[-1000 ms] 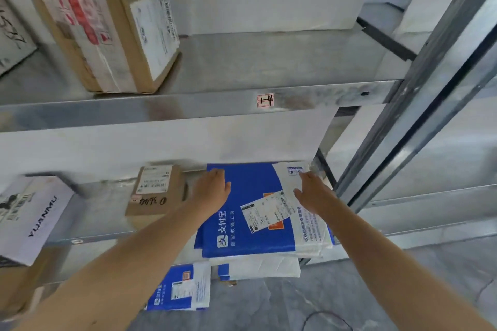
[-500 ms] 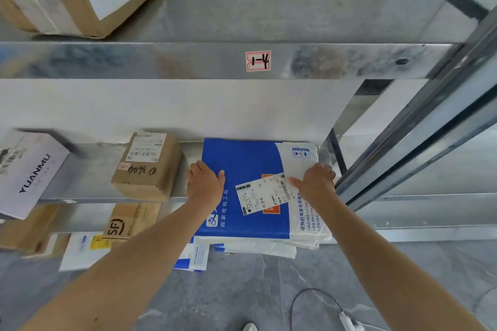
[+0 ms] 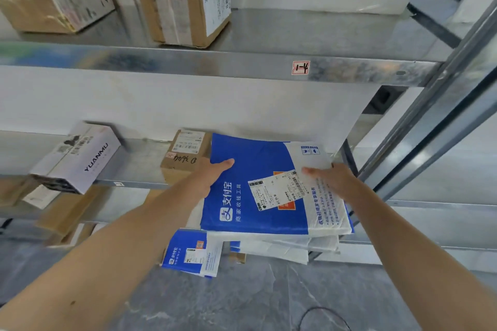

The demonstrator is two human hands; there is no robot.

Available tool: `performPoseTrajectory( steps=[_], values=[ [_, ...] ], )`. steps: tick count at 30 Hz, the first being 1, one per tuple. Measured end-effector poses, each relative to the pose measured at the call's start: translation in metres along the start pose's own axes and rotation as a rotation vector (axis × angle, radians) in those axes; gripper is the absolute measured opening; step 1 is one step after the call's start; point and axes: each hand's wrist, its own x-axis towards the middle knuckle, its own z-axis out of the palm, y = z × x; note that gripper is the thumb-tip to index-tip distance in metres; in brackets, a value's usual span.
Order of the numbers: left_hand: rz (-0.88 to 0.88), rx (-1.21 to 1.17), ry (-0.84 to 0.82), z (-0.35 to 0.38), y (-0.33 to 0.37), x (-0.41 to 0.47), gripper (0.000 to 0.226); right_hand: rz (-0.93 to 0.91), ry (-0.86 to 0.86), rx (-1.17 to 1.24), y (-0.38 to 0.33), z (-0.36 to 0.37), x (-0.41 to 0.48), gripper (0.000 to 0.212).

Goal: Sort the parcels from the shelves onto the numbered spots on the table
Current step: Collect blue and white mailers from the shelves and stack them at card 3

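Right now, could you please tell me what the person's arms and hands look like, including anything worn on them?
Both arms are bare as far as the view shows, and no sleeve reaches either forearm. The left hand and the right hand wear no gloves. I can see no watch, bracelet or ring, though motion blur could hide something small.

Two bare arms and hands of one person, seen from above.

The left forearm (image 3: 107, 263) takes up the view toward 8 o'clock and the right forearm (image 3: 403, 236) the side toward 4 o'clock. Both are uncovered from the picture's edge to the wrist, slim and smooth. The left hand (image 3: 207, 180) and right hand (image 3: 336, 183) are bare as well, and their fingers (image 3: 312, 170) are softened by blur. A small dark mark (image 3: 72, 303) sits on the left forearm, low toward 7 o'clock.
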Motion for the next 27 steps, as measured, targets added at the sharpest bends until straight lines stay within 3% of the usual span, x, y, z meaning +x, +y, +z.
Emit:
performPoseTrajectory(
  steps=[4,6,8,11,12,17,20,22,24,27],
  values=[
    [0.148,-0.096,-0.044,-0.019,0.01,-0.036,0.039,-0.153,0.108,0.101,-0.012,-0.008,-0.048,0.066],
    [0.197,-0.123,-0.046,-0.036,0.012,-0.057,0.03,-0.229,0.132,0.172,-0.022,-0.01,-0.076,0.049],
    [0.212,-0.167,-0.057,-0.063,0.006,-0.078,0.027,-0.306,0.093,0.248,-0.033,-0.004,-0.109,0.032],
    [0.2,-0.21,-0.021,-0.111,-0.008,-0.108,0.042,-0.402,0.034,0.275,-0.051,0.02,-0.151,0.02],
    [0.184,-0.234,0.014,-0.127,-0.014,-0.119,0.044,-0.437,0.024,0.28,-0.059,0.03,-0.169,0.021],
    [0.179,-0.362,0.25,-0.221,-0.045,-0.185,0.045,-0.484,-0.089,0.287,-0.085,0.1,-0.224,0.066],
    [0.208,-0.398,0.366,-0.285,-0.074,-0.228,0.05,-0.396,-0.226,0.344,-0.108,0.152,-0.261,0.086],
    [0.219,-0.418,0.453,-0.325,-0.095,-0.26,0.05,-0.386,-0.331,0.359,-0.121,0.187,-0.288,0.085],
    [0.229,-0.441,0.54,-0.362,-0.117,-0.293,0.049,-0.414,-0.482,0.328,-0.134,0.222,-0.311,0.074],
    [0.279,-0.465,0.68,-0.414,-0.148,-0.344,0.034,-0.47,-0.744,0.221,-0.152,0.277,-0.352,0.035]
  ],
)
